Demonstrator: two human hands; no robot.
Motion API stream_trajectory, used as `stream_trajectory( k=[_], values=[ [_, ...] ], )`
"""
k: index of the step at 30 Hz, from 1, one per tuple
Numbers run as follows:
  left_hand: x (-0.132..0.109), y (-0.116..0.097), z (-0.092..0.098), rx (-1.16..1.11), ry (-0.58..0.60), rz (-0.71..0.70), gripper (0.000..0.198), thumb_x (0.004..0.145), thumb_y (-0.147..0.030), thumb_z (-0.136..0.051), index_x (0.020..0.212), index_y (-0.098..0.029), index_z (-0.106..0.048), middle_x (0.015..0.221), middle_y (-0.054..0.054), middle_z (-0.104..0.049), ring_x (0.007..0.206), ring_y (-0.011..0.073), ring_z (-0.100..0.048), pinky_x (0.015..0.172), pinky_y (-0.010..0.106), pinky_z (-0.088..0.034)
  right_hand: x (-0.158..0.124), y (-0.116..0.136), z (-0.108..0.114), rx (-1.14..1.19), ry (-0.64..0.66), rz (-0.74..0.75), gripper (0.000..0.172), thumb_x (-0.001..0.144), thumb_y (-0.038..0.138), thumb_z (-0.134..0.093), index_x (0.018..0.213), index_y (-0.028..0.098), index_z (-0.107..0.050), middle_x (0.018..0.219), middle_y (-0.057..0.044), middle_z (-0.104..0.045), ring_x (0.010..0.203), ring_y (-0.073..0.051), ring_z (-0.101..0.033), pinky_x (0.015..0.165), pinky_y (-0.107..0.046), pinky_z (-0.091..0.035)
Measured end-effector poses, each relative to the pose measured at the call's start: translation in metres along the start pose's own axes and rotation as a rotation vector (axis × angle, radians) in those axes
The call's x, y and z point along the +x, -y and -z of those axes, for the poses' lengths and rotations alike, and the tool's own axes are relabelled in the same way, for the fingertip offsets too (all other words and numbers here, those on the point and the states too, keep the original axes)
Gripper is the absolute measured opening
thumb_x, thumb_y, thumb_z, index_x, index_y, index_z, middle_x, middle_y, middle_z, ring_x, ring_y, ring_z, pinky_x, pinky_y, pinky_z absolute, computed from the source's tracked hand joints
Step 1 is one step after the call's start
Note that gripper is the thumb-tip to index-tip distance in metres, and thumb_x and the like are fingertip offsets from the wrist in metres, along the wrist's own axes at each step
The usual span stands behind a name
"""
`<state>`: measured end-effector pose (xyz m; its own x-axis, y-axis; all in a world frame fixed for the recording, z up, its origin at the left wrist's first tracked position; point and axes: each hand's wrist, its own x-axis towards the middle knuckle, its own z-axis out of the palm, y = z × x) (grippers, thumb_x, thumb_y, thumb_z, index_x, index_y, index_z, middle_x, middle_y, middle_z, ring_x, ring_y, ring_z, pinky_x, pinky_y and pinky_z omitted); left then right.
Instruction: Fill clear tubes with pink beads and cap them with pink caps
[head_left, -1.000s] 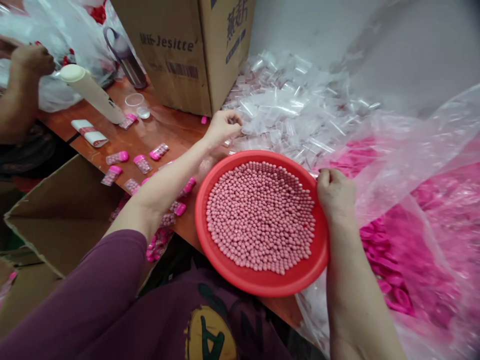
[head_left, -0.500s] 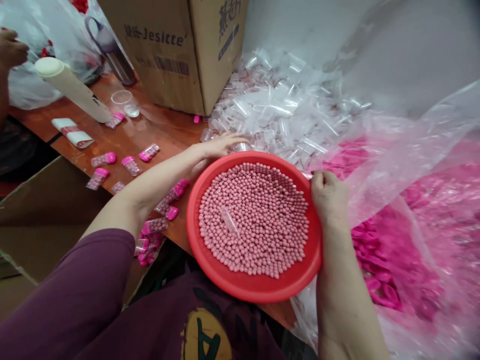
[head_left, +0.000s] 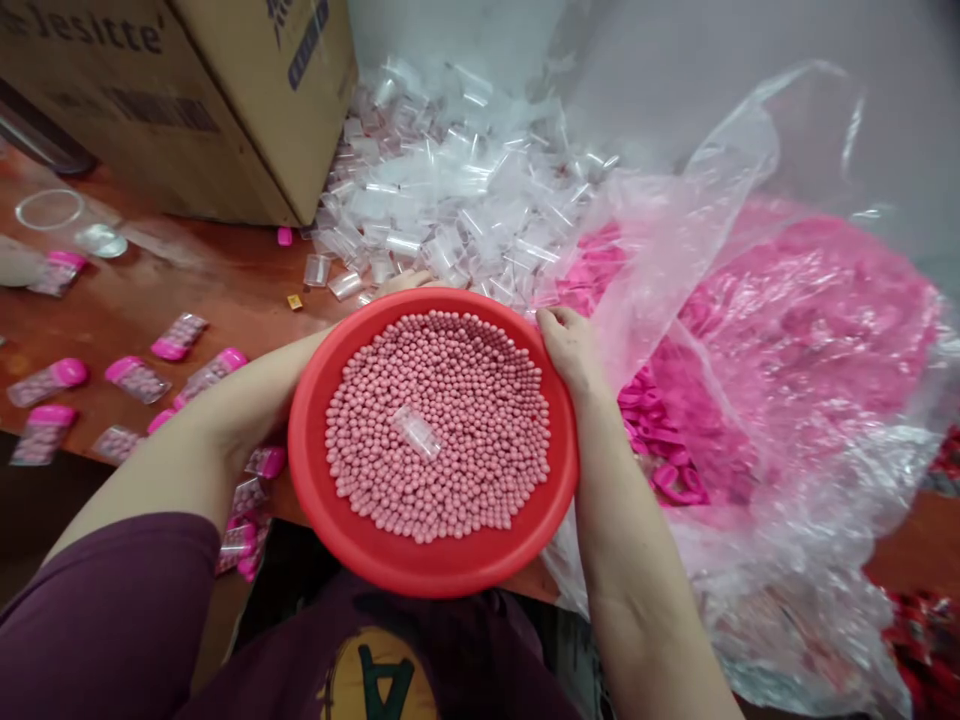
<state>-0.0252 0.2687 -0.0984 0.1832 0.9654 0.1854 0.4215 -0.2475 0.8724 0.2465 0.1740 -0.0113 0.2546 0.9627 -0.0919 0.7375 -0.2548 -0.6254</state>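
A red basin (head_left: 330, 530) full of small pink beads (head_left: 480, 430) is in front of my body, partly over the table edge. One clear plastic tube (head_left: 417, 432) lies on the beads. My right hand (head_left: 568, 345) is closed at the basin's right rim; its fingertips are partly hidden. My left forearm curves around the basin's left side. Behind the far rim, the fingers of my left hand (head_left: 405, 282) show stretched out near a heap of clear plastic tubes (head_left: 450, 190); the rest of that hand is hidden.
Several bead-filled tubes with pink caps (head_left: 139, 380) lie on the table (head_left: 232, 290) at left. A cardboard box (head_left: 247, 110) stands behind them. To the right, a clear plastic bag (head_left: 810, 330) holds pink caps (head_left: 660, 430). A grey wall rises behind.
The view has turned right, so everything sits farther left. The tube on the beads looks wider and lies differently. My left hand has sunk lower behind the basin's far rim.
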Motion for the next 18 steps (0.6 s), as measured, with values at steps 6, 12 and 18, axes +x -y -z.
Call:
stream_trajectory(
  k=[6,12,18],
  values=[
    [0.015,-0.011,0.040,0.069,0.060,0.015,0.030,0.072,-0.032,-0.085,0.100,-0.024,-0.078,0.093,-0.001,-0.078,0.093,0.0199,-0.071,0.095,0.034,-0.058,-0.002,0.006,0.002,-0.054,-0.012,-0.036,0.026,0.097,0.029,-0.051,0.079,0.022,-0.068,0.100,-0.013,-0.083,0.100,-0.028,-0.073,0.086,-0.034,-0.050],
    [-0.008,-0.068,0.094,-0.013,-0.167,-0.128,0.046,0.070,-0.015,-0.087,0.114,-0.023,-0.077,0.103,0.000,-0.079,0.108,0.0245,-0.075,0.099,0.037,-0.059,0.001,0.003,0.001,-0.098,-0.043,-0.019,0.030,0.098,0.031,-0.051,0.080,0.020,-0.073,0.093,-0.013,-0.081,0.093,-0.028,-0.069,0.084,-0.035,-0.048],
    [-0.102,-0.123,0.107,-0.076,0.432,-0.370,0.059,0.073,-0.030,-0.099,0.130,-0.029,-0.081,0.133,0.007,-0.081,0.123,0.0294,-0.077,0.111,0.042,-0.060,0.005,0.004,0.004,-0.096,-0.002,-0.047,0.027,0.097,0.032,-0.055,0.082,0.019,-0.073,0.099,-0.017,-0.081,0.096,-0.028,-0.070,0.086,-0.036,-0.048]
  ],
)
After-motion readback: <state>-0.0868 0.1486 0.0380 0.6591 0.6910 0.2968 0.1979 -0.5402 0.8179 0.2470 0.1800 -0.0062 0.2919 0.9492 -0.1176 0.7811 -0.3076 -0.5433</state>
